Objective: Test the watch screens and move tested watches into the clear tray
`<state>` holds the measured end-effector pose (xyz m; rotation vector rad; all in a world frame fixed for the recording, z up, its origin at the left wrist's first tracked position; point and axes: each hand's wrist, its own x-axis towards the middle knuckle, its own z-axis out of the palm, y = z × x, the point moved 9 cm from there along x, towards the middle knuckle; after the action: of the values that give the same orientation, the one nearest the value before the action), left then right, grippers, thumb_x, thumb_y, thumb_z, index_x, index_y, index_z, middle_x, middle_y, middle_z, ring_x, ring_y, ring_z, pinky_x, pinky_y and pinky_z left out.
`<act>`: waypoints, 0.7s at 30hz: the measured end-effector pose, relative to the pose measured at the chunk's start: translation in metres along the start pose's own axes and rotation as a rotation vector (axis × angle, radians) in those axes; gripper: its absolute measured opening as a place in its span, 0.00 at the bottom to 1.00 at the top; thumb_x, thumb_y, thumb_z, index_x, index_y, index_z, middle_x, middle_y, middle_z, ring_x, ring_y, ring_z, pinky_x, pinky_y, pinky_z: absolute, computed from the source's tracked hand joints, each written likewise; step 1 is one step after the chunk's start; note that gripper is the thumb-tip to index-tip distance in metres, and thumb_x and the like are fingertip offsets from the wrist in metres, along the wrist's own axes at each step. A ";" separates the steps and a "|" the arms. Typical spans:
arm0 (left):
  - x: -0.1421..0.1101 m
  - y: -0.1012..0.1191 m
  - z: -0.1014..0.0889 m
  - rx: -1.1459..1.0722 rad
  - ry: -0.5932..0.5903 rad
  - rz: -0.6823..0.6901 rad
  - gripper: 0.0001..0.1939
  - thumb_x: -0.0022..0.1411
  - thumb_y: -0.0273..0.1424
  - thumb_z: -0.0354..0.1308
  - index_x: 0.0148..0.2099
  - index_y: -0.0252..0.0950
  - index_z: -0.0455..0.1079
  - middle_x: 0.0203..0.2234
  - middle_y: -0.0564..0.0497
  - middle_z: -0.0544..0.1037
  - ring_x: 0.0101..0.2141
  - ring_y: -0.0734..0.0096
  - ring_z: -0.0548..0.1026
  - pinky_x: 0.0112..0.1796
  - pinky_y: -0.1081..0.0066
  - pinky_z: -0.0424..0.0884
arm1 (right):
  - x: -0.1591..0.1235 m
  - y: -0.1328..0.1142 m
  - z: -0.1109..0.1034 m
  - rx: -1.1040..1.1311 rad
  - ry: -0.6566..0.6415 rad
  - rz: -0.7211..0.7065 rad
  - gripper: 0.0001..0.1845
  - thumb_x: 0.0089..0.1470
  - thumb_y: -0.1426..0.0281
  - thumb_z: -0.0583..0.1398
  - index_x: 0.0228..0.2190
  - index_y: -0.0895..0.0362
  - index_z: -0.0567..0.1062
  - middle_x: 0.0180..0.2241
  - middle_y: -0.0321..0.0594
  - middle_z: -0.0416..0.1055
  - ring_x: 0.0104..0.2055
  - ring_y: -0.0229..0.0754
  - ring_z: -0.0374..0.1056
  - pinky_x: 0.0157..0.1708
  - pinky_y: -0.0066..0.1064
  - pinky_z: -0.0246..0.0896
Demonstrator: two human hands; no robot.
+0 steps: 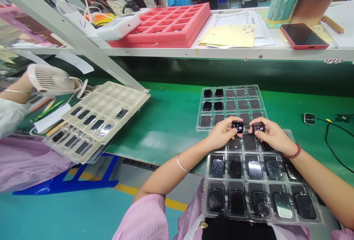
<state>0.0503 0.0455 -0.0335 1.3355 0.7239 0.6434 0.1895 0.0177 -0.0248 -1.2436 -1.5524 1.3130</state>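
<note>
Well, one watch (each hand).

Both of the person's hands work above a clear near tray: the left grip pinches a small black watch unit by its edges, and the right grip holds a second watch unit just beside it, both screens lit. Dark units fill the tray's two front rows. Behind it on the green table, a far tray carries four units at its left. A cream tray lies slanted near a white fan.
</note>
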 end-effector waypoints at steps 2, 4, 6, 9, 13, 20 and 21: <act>0.000 0.000 0.000 0.009 0.004 -0.008 0.20 0.59 0.23 0.55 0.54 0.34 0.64 0.37 0.47 0.76 0.36 0.67 0.80 0.31 0.74 0.70 | 0.000 -0.002 0.000 -0.009 -0.007 -0.021 0.13 0.54 0.74 0.57 0.43 0.54 0.70 0.37 0.41 0.75 0.37 0.44 0.71 0.32 0.33 0.67; -0.001 0.000 -0.001 0.012 0.010 -0.017 0.23 0.56 0.20 0.55 0.55 0.34 0.64 0.39 0.46 0.76 0.37 0.66 0.80 0.33 0.73 0.71 | 0.000 -0.004 0.001 -0.006 -0.011 -0.043 0.15 0.53 0.75 0.58 0.44 0.54 0.69 0.38 0.41 0.75 0.41 0.45 0.72 0.36 0.35 0.67; -0.001 -0.001 -0.001 0.003 0.012 -0.023 0.26 0.54 0.18 0.55 0.55 0.35 0.63 0.42 0.45 0.76 0.38 0.66 0.80 0.37 0.70 0.72 | 0.000 -0.004 0.001 0.004 -0.015 -0.052 0.16 0.53 0.75 0.58 0.45 0.53 0.68 0.39 0.42 0.75 0.43 0.46 0.72 0.39 0.37 0.68; -0.001 0.000 0.000 -0.015 0.005 -0.020 0.28 0.52 0.18 0.56 0.56 0.35 0.62 0.44 0.44 0.76 0.38 0.67 0.79 0.42 0.66 0.73 | 0.000 -0.003 0.001 0.013 -0.015 -0.052 0.17 0.53 0.75 0.58 0.46 0.53 0.68 0.40 0.43 0.75 0.44 0.47 0.72 0.42 0.39 0.68; -0.002 0.002 0.001 -0.015 0.003 -0.002 0.32 0.53 0.19 0.58 0.60 0.35 0.59 0.43 0.43 0.76 0.42 0.65 0.78 0.44 0.64 0.74 | 0.000 -0.001 0.001 0.004 -0.002 -0.056 0.17 0.53 0.74 0.59 0.46 0.53 0.68 0.40 0.43 0.75 0.46 0.48 0.72 0.46 0.43 0.68; 0.000 -0.004 0.000 0.020 -0.013 -0.004 0.20 0.61 0.31 0.57 0.56 0.35 0.66 0.38 0.45 0.79 0.33 0.69 0.80 0.29 0.75 0.70 | 0.000 0.003 -0.001 0.028 0.015 0.013 0.12 0.58 0.64 0.60 0.44 0.54 0.71 0.35 0.41 0.76 0.27 0.39 0.70 0.28 0.34 0.70; 0.001 -0.005 -0.001 0.024 -0.016 -0.011 0.17 0.64 0.35 0.54 0.53 0.34 0.68 0.36 0.45 0.79 0.30 0.71 0.79 0.26 0.76 0.68 | 0.000 0.004 -0.001 0.057 0.013 0.039 0.13 0.60 0.61 0.58 0.43 0.54 0.72 0.34 0.42 0.76 0.23 0.38 0.68 0.25 0.33 0.69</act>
<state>0.0500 0.0461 -0.0387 1.3567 0.7280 0.6162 0.1915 0.0183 -0.0287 -1.2504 -1.4784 1.3613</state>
